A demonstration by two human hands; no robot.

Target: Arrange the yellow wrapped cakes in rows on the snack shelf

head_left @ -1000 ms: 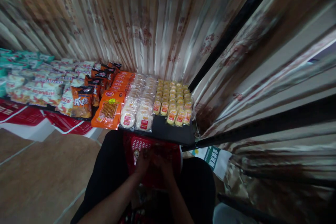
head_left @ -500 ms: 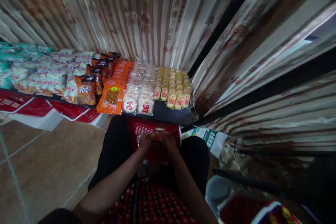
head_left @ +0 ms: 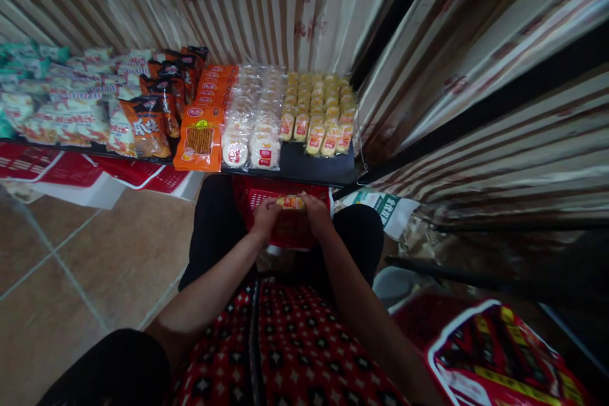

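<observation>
Between my two hands, low over my lap, is a small group of yellow packaged snack cakes (head_left: 290, 202) with red and orange labels. My left hand (head_left: 266, 214) grips their left end, and my right hand (head_left: 316, 212) holds the right end. Beneath them lies a red bag (head_left: 294, 236) with white print, between my knees. Ahead on the black shelf (head_left: 311, 168), rows of similar yellow snack cakes (head_left: 328, 133) stand at the right end. Left of these are two rows of round white packaged cakes (head_left: 265, 151).
Orange packets of stick snacks (head_left: 198, 139), orange-black snack bags (head_left: 147, 124) and white bags (head_left: 80, 119) fill the shelf leftward. A striped curtain (head_left: 257, 6) hangs behind. A dark bar (head_left: 476, 111) slants at right; a red bag (head_left: 504, 349) lies lower right.
The camera view has tipped downward, so the shelf and hands appear higher. The snack cakes between my hands now show more clearly, with both hands still on them.
</observation>
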